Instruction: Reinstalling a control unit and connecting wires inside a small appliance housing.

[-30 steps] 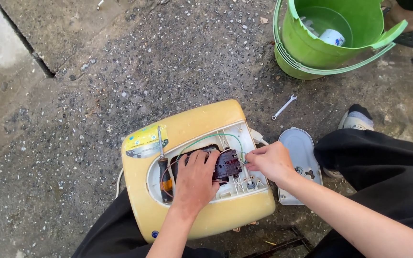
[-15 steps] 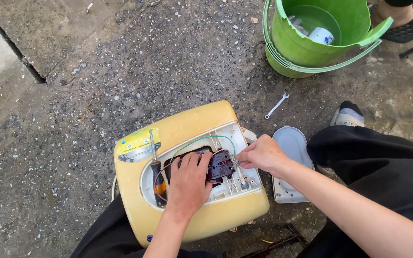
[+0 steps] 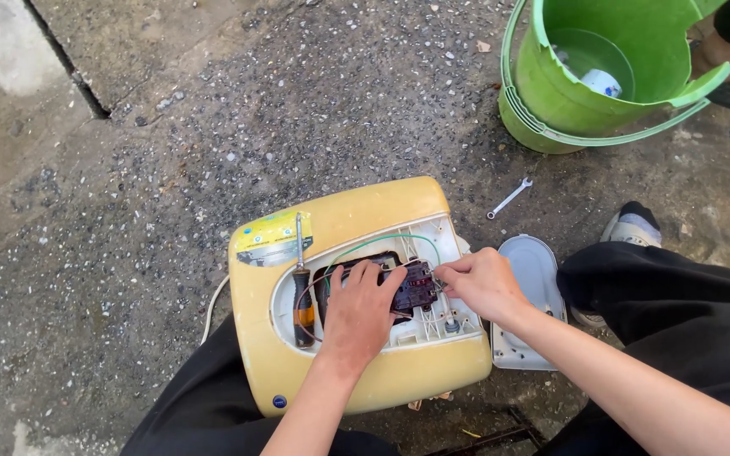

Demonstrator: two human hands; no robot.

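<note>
A yellow appliance housing (image 3: 356, 211) lies on the ground between my legs, its side panel off and wiring exposed. My left hand (image 3: 356, 312) reaches into the opening and grips a dark electrical part (image 3: 416, 287) with reddish wires. My right hand (image 3: 479, 283) pinches at the right end of that part, fingers closed on a wire or terminal. A green wire (image 3: 382, 243) arcs across the opening. A screwdriver (image 3: 301, 287) with an orange and black handle rests on the housing's left rim.
The removed grey cover (image 3: 534, 279) lies right of the housing. A small spanner (image 3: 509, 198) lies on the concrete. A green bucket (image 3: 568, 101) with a white item inside stands at the back right, another person's foot beside it.
The view has shifted slightly. Both hands stay at the dark part; my right hand has moved a little closer onto its right end.
</note>
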